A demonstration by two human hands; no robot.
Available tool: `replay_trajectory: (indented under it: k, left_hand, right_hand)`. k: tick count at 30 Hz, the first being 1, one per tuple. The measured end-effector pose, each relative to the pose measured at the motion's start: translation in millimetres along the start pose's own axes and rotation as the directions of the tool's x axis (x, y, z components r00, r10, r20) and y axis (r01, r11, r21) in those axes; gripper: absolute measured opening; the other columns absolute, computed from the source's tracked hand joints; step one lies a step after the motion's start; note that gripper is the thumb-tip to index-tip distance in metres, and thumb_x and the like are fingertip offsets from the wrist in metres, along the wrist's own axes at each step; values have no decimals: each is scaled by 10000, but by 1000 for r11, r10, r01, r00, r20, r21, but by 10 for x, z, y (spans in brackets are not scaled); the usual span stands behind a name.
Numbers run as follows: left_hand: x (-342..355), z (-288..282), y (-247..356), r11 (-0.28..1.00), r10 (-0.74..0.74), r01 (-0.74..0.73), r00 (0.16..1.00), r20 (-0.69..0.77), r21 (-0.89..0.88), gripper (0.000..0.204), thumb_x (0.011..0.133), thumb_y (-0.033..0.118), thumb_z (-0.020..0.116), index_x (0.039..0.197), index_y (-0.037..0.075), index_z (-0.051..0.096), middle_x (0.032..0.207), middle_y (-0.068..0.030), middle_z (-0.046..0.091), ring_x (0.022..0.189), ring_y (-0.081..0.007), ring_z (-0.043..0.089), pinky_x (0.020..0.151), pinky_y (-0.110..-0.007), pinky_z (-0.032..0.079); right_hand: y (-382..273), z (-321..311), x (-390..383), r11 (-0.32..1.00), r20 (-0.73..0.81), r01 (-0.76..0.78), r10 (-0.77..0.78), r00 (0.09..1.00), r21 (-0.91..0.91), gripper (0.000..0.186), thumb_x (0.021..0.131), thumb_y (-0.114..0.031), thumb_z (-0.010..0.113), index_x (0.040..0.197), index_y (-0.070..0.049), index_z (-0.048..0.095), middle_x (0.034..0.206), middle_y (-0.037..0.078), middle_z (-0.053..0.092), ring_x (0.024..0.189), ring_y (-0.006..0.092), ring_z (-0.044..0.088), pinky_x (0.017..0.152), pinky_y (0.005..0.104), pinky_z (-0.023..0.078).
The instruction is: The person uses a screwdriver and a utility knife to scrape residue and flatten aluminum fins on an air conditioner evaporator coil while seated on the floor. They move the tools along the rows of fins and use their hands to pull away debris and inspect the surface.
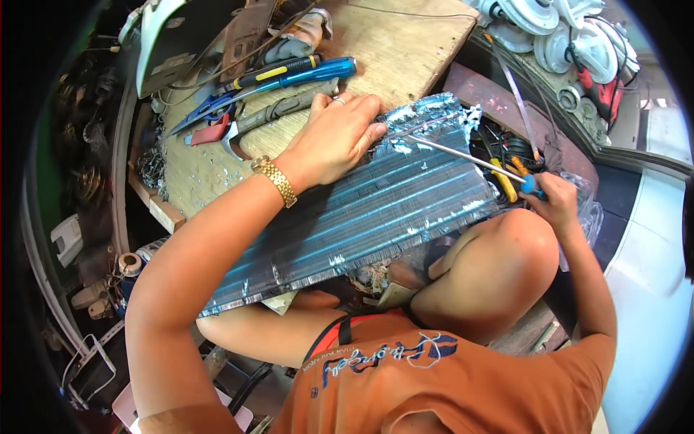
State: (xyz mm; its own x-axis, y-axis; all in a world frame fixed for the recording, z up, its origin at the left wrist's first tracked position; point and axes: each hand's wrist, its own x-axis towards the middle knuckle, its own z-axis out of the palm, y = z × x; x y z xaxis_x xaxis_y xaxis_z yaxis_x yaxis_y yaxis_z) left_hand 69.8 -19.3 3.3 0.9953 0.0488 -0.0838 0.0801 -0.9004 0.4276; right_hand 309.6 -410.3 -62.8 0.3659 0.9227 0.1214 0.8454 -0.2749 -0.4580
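A dark finned heat-exchanger coil point(347, 224) with bluish tube lines lies slanted across my lap and the wooden board. Its fins are torn and crumpled at the upper right end. My left hand point(336, 141), a gold watch on its wrist, grips the coil's far edge with the fingers bent over it. Out at the right, my right hand point(560, 202) is closed around the blue handle of a screwdriver point(470, 158). The long metal shaft reaches left over the coil, its tip by the torn fins near my left thumb. Whether the tip touches them is unclear.
Beyond my left hand, the wooden board point(405, 36) holds a blue-handled screwdriver point(318, 70), a yellow-black tool point(278, 70) and a red-handled hooked tool point(211, 132). A yellow-handled tool point(504, 181) lies right of the coil. White pulley-like wheels point(528, 14) sit at upper right.
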Motion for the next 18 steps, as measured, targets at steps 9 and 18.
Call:
replay_trajectory:
  k: [9,18]
  left_hand:
    - [28,-63,-49,989,-55,60,998,-40,138,292,1101,366,532,1157,86,593,1089,-164,684,1130,-377,622,958,-527,426]
    - [-7,51,-1,997,-71,70,990,-119,-11,335,1113,335,485,1308,110,637,1252,-158,669,1223,-368,589,1051,-494,418]
  right_hand:
    - [-270,-284,118,990,-35,-130,132,991,56,314,843,-331,866,988,-86,732,852,160,747,769,368,731,694,465,563]
    - [-672,-1440,61,951,232,-308,297,926,14,377,957,-370,752,1106,-23,766,905,229,752,867,429,714,785,520,520]
